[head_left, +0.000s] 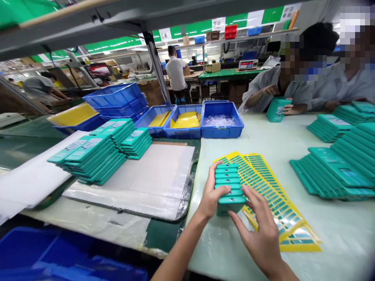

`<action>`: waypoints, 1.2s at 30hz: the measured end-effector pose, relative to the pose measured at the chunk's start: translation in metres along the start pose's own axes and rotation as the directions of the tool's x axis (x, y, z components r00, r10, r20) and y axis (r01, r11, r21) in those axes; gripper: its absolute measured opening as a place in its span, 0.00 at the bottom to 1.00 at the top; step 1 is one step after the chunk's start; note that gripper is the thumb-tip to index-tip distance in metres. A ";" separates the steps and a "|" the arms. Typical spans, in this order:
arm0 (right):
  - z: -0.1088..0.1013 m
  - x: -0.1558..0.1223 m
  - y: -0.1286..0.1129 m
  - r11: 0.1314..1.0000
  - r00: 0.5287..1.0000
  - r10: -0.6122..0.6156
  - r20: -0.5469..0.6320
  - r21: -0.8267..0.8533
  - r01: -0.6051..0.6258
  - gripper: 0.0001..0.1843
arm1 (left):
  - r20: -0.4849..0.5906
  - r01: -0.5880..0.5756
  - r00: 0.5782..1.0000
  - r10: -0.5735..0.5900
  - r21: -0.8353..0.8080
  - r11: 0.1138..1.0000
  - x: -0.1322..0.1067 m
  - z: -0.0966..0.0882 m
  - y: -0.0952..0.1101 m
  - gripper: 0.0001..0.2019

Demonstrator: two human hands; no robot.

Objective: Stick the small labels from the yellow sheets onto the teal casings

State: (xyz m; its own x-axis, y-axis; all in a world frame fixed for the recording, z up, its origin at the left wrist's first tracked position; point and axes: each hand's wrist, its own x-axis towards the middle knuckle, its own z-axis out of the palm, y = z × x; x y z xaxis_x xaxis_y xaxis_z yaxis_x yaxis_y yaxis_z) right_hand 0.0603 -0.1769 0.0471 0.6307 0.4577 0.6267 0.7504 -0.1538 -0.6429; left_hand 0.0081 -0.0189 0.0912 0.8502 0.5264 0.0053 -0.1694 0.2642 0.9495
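A small stack of teal rectangular plastic cases [229, 183] stands on the pale, film-covered worktable [336, 242], touching the yellow backing sheets of teal labels [283, 207]. The left hand [211, 195] grasps the stack's left side, and the right hand [260, 230] lies with fingers stretched flat against its near corner. Larger heaps of teal cases [93, 156] and blue plastic bins [222, 121] crowd the long factory bench.

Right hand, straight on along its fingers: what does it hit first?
The stack of teal boxes. The right hand touches its near end, fingers pointing up-left into it. Beyond that, probably the left hand gripping the far side.
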 end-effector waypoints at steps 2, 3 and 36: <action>-0.004 -0.005 -0.004 0.997 0.997 -0.079 -0.010 0.003 0.079 0.30 | -0.034 0.003 0.999 -0.003 0.001 1.000 0.002 0.002 0.003 0.40; -0.006 -0.007 -0.004 0.994 0.994 -0.105 0.003 0.032 0.105 0.26 | -0.036 0.004 0.999 -0.004 -0.006 1.000 0.003 0.002 0.004 0.40; 0.001 0.028 0.020 0.890 0.893 0.320 0.316 0.222 -0.397 0.51 | -0.023 0.069 0.997 -0.073 -0.146 0.987 0.012 -0.006 -0.002 0.35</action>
State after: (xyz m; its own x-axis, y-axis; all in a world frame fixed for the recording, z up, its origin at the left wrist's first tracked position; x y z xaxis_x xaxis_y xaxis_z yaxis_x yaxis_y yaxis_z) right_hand 0.0929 -0.1662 0.0509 0.7407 0.6365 0.2150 0.3734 -0.1239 -0.9194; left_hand 0.0158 -0.0080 0.0879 0.8484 0.5245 -0.0716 -0.1816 0.4154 0.8913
